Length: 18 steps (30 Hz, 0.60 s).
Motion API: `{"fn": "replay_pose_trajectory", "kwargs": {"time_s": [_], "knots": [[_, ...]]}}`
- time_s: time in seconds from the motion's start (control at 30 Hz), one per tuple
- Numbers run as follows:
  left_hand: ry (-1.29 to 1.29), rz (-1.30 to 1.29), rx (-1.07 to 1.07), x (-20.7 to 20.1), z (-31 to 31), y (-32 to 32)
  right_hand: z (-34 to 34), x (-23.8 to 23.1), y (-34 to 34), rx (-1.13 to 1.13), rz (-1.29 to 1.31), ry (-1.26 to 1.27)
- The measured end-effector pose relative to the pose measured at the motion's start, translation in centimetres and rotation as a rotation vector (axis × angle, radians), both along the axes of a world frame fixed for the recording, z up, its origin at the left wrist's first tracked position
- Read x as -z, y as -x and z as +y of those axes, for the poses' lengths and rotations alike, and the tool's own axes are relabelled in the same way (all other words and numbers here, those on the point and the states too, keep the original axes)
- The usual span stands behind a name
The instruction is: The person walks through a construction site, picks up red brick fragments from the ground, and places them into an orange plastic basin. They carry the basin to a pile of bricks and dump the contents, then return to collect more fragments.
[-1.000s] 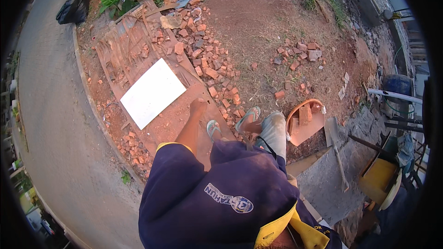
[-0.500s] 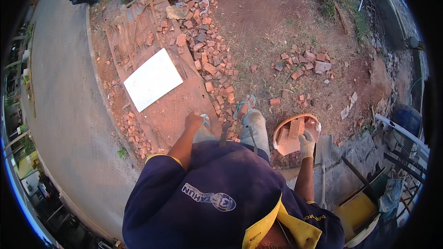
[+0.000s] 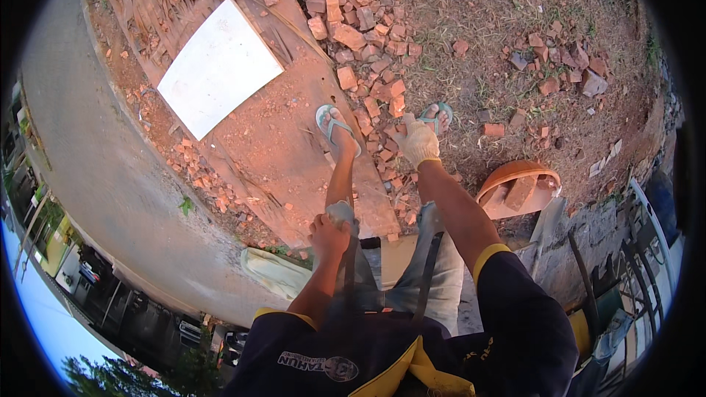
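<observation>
Brick chunks, rough, angular, knit-gloved R fingers adj., can't tell grip, L fingers curled nr knee

The left hand, bare, rests at the left trouser knee. The gloved right hand is positioned at the broken bricks, beside the right foot; contents of its grip cannot be determined. A white panel and the left foot rest on a reddish board. At right, an orange basin contains a brick piece.
</observation>
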<state>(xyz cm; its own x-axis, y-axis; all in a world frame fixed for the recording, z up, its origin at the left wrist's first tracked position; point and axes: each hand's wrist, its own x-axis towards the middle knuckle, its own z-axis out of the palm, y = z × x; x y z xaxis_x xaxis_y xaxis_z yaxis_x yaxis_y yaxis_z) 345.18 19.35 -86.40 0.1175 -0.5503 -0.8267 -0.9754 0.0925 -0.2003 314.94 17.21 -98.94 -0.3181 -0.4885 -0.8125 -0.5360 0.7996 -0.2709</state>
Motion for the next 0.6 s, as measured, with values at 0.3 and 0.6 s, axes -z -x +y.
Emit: {"fn": "replay_pose_trajectory", "kwargs": {"time_s": [0.3,0.6], "knots": [[0.005,0.023,-0.086,1.7,0.5,-1.6,-14.3,23.8,-11.3,0.450,0.033,0.040],[-0.002,0.039,-0.076,1.8,-1.8,-2.7,-11.6,23.7,-5.1,0.109,-0.279,-0.028]]}}
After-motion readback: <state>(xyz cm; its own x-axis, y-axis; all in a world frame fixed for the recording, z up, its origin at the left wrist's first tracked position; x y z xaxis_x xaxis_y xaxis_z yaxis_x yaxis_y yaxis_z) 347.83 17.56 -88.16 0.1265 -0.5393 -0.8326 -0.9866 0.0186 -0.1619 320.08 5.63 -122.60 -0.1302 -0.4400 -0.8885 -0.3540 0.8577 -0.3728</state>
